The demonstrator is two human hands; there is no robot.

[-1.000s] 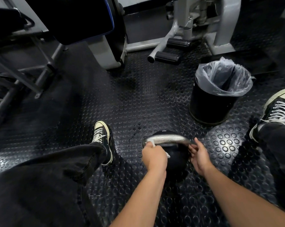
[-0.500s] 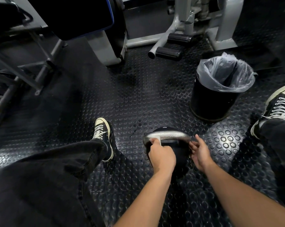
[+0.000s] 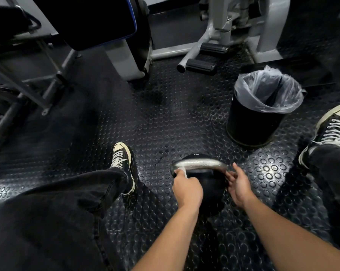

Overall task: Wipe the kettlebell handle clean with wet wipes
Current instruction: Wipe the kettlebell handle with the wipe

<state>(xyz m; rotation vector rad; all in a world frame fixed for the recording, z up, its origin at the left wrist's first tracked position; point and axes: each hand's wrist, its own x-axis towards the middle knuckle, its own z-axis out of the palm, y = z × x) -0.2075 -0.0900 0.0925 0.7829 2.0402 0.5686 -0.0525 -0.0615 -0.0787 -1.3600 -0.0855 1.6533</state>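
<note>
A black kettlebell [image 3: 208, 190] stands on the studded rubber floor between my feet, its silver handle [image 3: 199, 163] arching across the top. My left hand [image 3: 187, 189] grips a white wet wipe [image 3: 183, 171] and holds it against the left end of the handle. My right hand [image 3: 238, 185] rests with its fingers on the right end of the handle, steadying the kettlebell. Most of the wipe is hidden inside my left fist.
A black bin [image 3: 255, 124] with a clear plastic liner stands to the right, beyond the kettlebell. My sneakers sit at left [image 3: 123, 163] and far right [image 3: 333, 132]. Grey gym machine frames [image 3: 220, 36] and a padded bench [image 3: 98, 22] line the back.
My left hand with the wipe has slid back toward the left end of the handle after moving a little right. The right hand stays at the right end.
</note>
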